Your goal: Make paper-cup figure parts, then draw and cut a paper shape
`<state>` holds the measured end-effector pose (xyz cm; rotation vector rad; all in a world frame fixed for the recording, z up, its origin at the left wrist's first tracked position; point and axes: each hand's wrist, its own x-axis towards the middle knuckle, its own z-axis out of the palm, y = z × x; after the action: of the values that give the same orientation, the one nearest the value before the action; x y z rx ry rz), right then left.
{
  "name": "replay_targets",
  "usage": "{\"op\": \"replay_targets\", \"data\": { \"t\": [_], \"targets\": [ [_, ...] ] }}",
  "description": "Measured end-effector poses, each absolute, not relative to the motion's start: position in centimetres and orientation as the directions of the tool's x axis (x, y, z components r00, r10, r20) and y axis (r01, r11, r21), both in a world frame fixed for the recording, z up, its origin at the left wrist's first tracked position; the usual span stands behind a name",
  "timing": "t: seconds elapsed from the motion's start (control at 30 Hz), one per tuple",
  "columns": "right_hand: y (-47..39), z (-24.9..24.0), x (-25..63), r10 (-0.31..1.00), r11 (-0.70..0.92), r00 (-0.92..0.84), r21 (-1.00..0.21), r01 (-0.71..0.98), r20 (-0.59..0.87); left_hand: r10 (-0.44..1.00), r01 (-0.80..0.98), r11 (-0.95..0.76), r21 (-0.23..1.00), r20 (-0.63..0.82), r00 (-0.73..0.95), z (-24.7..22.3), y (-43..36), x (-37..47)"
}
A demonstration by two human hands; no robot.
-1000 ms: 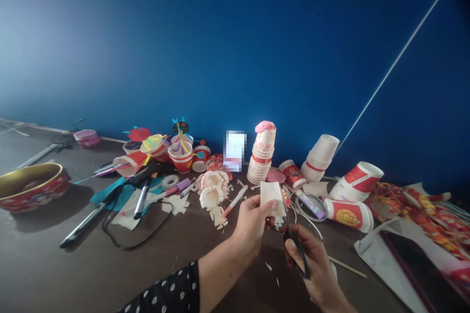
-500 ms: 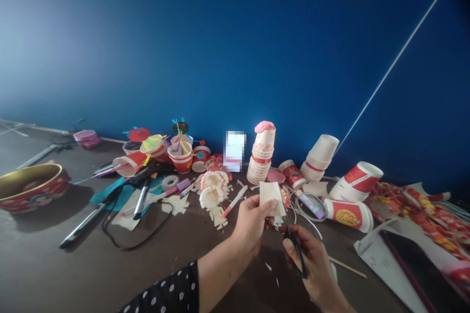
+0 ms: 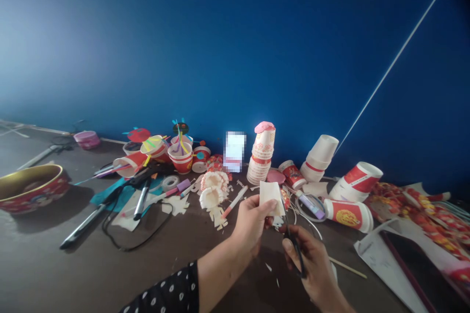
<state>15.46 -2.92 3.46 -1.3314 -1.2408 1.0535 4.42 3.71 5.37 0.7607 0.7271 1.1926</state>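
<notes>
Pinched between the thumb and fingers of my left hand [image 3: 253,220] is a small piece of white paper [image 3: 270,195], held upright near the middle. My right hand [image 3: 310,257] grips black-handled scissors [image 3: 295,249], fingers wrapped round the loops. The scissor blades point up along the paper's right edge; how far they are open is too small to tell. Behind the paper stands a tall stack of paper cups [image 3: 260,164] with a pink piece on top. Two small white scraps [image 3: 268,267] lie on the table below my hands.
At left are a gold-rimmed bowl [image 3: 35,190], a glue gun [image 3: 95,217] with a black cord, and decorated cups [image 3: 180,161]. A blurred bright rectangle [image 3: 234,149] stands by the blue wall. On the right lie a tipped cup [image 3: 347,215], a wooden stick [image 3: 348,267] and a phone [image 3: 414,266].
The scissor blades have shifted slightly at the paper's right edge. Both hands keep nearly the same place and hold.
</notes>
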Motion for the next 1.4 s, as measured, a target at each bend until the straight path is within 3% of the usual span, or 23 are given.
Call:
{"op": "replay_targets", "data": {
  "t": [0.33, 0.77, 1.1, 1.4],
  "targets": [
    [-2.7, 3.3, 15.84, 0.996, -0.015, 0.086, -0.987, 0.158, -0.002, 0.97, -0.526, 0.202, 0.826, -0.094, 0.225, 5.44, 3.82, 4.3],
    [-2.68, 3.19, 15.74, 0.997, 0.014, 0.08, -0.999, 0.038, 0.017, 0.965, -0.48, 0.206, 0.853, -0.097, 0.242, 5.15, 3.54, 4.46],
    [-2.65, 3.5, 15.91, 0.992, -0.022, 0.121, -0.999, 0.048, -0.016, 0.963, -0.453, 0.194, 0.87, -0.082, 0.256, 4.99, 3.97, 4.33],
    [-2.91, 3.51, 15.64, 0.985, 0.026, 0.167, -0.998, 0.055, 0.034, 0.963, -0.477, 0.2, 0.856, -0.083, 0.255, 5.03, 3.94, 4.31]
  ]
}}
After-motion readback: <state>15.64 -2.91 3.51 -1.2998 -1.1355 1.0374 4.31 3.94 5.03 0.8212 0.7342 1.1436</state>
